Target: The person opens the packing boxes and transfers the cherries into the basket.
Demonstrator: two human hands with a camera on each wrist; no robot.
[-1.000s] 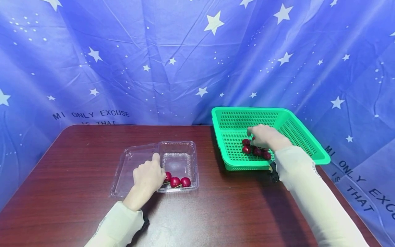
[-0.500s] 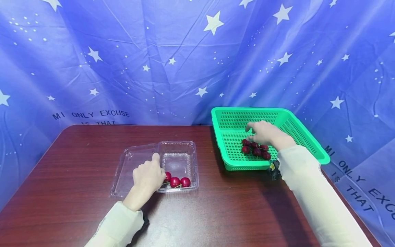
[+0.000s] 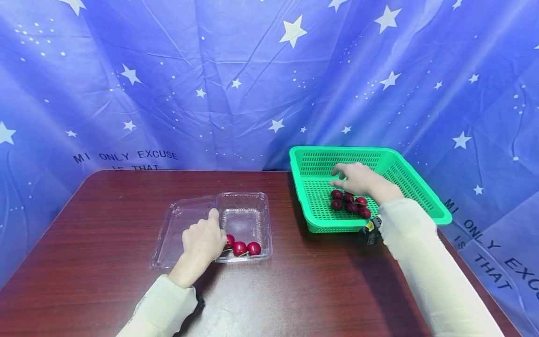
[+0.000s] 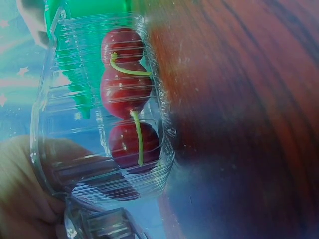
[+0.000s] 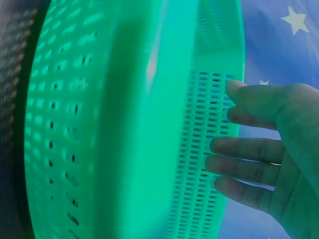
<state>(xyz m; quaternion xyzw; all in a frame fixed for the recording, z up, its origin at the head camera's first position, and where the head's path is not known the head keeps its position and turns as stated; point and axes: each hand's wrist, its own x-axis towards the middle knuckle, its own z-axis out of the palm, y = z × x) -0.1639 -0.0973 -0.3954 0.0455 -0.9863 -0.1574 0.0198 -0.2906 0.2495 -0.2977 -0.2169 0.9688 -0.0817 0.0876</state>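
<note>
In the head view, my left hand (image 3: 201, 243) holds the clear plastic clamshell box (image 3: 263, 220) at its hinge side, between the tray and the folded-back lid (image 3: 181, 224). Three red cherries (image 3: 239, 248) show in the box's near end; the left wrist view shows them with green stems (image 4: 139, 137) through the plastic wall. My right hand (image 3: 358, 180) hovers inside the green basket (image 3: 301, 196), over several dark red cherries (image 3: 351, 207). Its fingers are spread and relaxed in the right wrist view, with nothing between them. The wrist view hides the basket's cherries.
The brown wooden table (image 3: 269, 299) carries both containers, the box left of the basket. A blue curtain (image 3: 236, 121) with white stars hangs behind and at the sides. The basket stands near the table's back right edge.
My right hand has risen off the cherries and shifted slightly left, its fingers spreading; more of the basket's cherries show. My left hand and the box stay put.
</note>
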